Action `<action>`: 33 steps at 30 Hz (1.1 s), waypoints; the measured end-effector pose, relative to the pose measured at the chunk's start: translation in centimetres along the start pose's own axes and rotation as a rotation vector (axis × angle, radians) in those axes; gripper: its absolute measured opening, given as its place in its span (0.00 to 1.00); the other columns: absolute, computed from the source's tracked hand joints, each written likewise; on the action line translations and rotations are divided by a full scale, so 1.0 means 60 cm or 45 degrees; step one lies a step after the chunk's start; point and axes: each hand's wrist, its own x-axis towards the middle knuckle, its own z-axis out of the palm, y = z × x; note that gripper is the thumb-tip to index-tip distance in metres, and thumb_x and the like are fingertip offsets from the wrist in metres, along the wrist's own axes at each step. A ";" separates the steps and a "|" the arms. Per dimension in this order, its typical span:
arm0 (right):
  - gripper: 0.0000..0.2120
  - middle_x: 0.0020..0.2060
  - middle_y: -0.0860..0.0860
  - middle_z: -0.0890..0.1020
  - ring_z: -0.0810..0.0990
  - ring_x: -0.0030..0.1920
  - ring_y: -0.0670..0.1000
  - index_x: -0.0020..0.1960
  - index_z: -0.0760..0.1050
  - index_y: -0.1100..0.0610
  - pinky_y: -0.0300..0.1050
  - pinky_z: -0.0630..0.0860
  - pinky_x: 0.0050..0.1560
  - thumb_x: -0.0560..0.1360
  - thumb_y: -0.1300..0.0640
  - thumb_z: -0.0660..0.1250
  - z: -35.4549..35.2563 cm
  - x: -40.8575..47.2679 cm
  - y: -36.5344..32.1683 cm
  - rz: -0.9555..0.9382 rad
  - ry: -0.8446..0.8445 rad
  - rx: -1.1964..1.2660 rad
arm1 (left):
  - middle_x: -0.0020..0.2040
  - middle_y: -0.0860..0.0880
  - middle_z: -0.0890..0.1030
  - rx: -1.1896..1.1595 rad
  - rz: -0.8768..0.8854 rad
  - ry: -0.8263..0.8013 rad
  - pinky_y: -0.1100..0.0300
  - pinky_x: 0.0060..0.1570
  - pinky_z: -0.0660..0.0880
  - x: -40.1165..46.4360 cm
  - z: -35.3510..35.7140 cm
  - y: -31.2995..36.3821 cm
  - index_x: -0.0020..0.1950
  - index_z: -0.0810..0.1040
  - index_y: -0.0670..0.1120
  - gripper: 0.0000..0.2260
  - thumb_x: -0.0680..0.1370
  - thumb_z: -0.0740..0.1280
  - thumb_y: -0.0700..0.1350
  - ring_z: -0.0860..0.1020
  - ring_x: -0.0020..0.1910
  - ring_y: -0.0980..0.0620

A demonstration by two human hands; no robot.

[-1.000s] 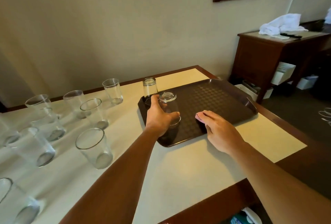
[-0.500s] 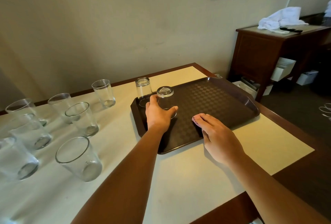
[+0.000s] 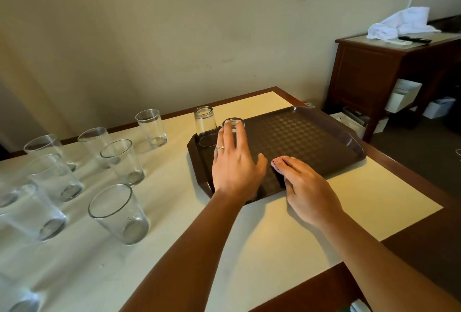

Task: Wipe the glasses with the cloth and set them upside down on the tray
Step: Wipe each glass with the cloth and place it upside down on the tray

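Observation:
A dark brown tray (image 3: 311, 142) lies on the table. Two glasses stand upside down in its far left corner: one (image 3: 205, 122) at the very corner, another (image 3: 234, 124) just right of it, mostly hidden behind my fingers. My left hand (image 3: 234, 164) hovers open over the tray's left part, fingers straight, holding nothing. My right hand (image 3: 303, 184) rests flat on the tray's near edge, fingers together. Several upright glasses (image 3: 119, 212) stand on the white cloth (image 3: 82, 257) to the left.
A dark wooden side table (image 3: 389, 67) with a crumpled white towel (image 3: 401, 22) stands at the right by the wall. White boxes sit on its lower shelf and the floor. The table's brown wooden border runs along the near right edge.
My left hand has let go of the second upside-down glass and opened, drawing back slightly. The right hand has stayed on the tray's edge. The camera has shifted a little.

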 end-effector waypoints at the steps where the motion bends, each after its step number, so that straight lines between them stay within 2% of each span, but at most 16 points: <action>1: 0.22 0.64 0.55 0.83 0.83 0.63 0.57 0.68 0.79 0.59 0.44 0.74 0.62 0.75 0.64 0.74 0.001 -0.001 0.000 0.001 0.008 -0.001 | 0.86 0.45 0.43 0.107 0.047 -0.064 0.46 0.81 0.51 0.007 -0.003 -0.001 0.86 0.43 0.49 0.39 0.83 0.59 0.64 0.43 0.85 0.44; 3: 0.22 0.63 0.55 0.83 0.83 0.62 0.57 0.68 0.79 0.59 0.44 0.74 0.61 0.74 0.64 0.75 0.001 -0.001 -0.001 0.006 0.015 -0.007 | 0.86 0.44 0.42 0.278 0.122 -0.150 0.47 0.81 0.45 0.023 -0.007 -0.006 0.86 0.41 0.47 0.39 0.84 0.55 0.66 0.41 0.85 0.44; 10: 0.23 0.63 0.54 0.83 0.84 0.61 0.56 0.68 0.80 0.58 0.43 0.77 0.58 0.74 0.63 0.75 0.004 0.001 -0.001 0.009 -0.004 -0.029 | 0.86 0.44 0.51 0.562 0.302 -0.216 0.44 0.81 0.50 0.087 -0.017 -0.032 0.85 0.48 0.46 0.38 0.84 0.57 0.65 0.50 0.85 0.42; 16: 0.22 0.64 0.54 0.83 0.83 0.62 0.56 0.68 0.80 0.58 0.47 0.80 0.58 0.74 0.63 0.74 0.008 0.000 0.005 0.002 -0.012 -0.012 | 0.86 0.48 0.45 0.630 0.328 -0.377 0.41 0.80 0.42 0.152 -0.027 -0.054 0.86 0.43 0.49 0.40 0.83 0.55 0.69 0.44 0.85 0.46; 21: 0.22 0.64 0.53 0.83 0.83 0.62 0.55 0.68 0.80 0.58 0.46 0.81 0.58 0.74 0.64 0.74 0.007 0.002 0.005 -0.010 -0.003 0.006 | 0.86 0.48 0.42 0.700 0.333 -0.418 0.40 0.80 0.40 0.185 -0.027 -0.074 0.86 0.40 0.48 0.43 0.82 0.55 0.70 0.43 0.85 0.46; 28: 0.21 0.63 0.54 0.83 0.83 0.62 0.55 0.68 0.80 0.58 0.47 0.81 0.58 0.75 0.63 0.72 0.009 0.000 0.007 -0.010 0.002 0.015 | 0.86 0.47 0.44 0.764 0.326 -0.425 0.40 0.81 0.41 0.218 -0.029 -0.083 0.86 0.42 0.48 0.43 0.81 0.57 0.70 0.44 0.85 0.45; 33: 0.21 0.64 0.54 0.83 0.83 0.63 0.55 0.68 0.80 0.58 0.49 0.83 0.57 0.78 0.56 0.60 0.008 0.002 0.006 -0.023 0.014 0.024 | 0.86 0.48 0.44 0.685 0.303 -0.402 0.39 0.82 0.50 0.221 -0.020 -0.101 0.86 0.41 0.50 0.45 0.80 0.60 0.70 0.46 0.85 0.42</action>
